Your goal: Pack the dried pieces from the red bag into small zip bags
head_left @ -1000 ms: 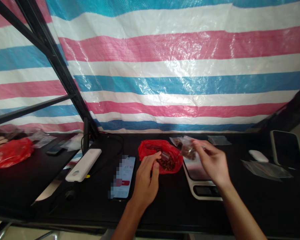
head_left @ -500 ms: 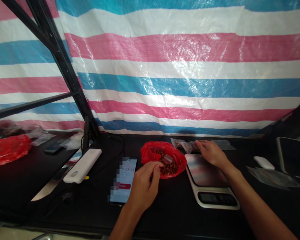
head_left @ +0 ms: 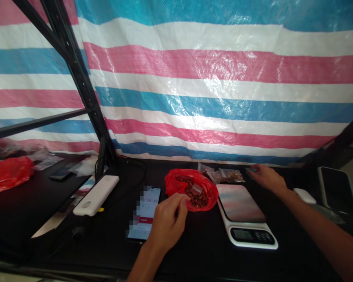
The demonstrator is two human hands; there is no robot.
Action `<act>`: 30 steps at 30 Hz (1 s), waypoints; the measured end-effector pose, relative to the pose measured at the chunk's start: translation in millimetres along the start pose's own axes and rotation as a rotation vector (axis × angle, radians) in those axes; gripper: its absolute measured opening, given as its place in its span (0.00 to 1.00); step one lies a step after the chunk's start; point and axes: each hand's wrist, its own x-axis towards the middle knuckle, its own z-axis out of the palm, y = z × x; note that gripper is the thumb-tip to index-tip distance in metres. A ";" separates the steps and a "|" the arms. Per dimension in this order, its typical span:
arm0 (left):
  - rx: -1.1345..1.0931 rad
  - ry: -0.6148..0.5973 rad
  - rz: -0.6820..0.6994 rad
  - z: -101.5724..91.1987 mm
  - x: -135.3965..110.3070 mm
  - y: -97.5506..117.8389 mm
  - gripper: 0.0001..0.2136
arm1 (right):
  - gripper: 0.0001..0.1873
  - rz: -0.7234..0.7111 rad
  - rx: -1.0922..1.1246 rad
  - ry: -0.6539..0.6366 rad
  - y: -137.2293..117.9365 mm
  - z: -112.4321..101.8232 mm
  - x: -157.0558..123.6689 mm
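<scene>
My left hand is closed in a pinch at the near rim of a red plastic bag, its fingertips on the rim. The bag lies spread out and holds many small brown pieces with a short clear cylinder on top. Off to the right, my right hand reaches to the back of the table, its fingers closed on the edge of a flat clear plastic bag; the hand hides most of it. Filled clear packets lie between the red bag and this hand.
A digital scale stands in front of the packets. Left of my left hand lie a lit phone and a white power bank. At the right are a white case, clear bags and a dark-screened device. A striped sheet hangs behind.
My right hand has moved right, off the filled packets and onto the flat clear bag. One more packet now shows behind the scale. My left hand stays at the red bag.
</scene>
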 end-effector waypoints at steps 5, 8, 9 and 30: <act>-0.010 0.019 0.000 4.5 0.7 1.5 0.12 | 0.13 0.154 0.112 0.048 -10.3 -1.4 -19.3; 0.003 0.053 0.062 10.0 1.2 4.3 0.11 | 0.18 0.137 0.249 0.168 -38.4 -13.5 -52.9; 0.016 0.077 0.098 12.2 1.4 5.4 0.10 | 0.18 0.082 0.343 0.190 -52.4 -17.7 -70.1; 0.095 -0.086 0.358 38.0 -6.5 28.1 0.29 | 0.07 -0.193 0.771 0.135 -138.4 -25.7 -227.5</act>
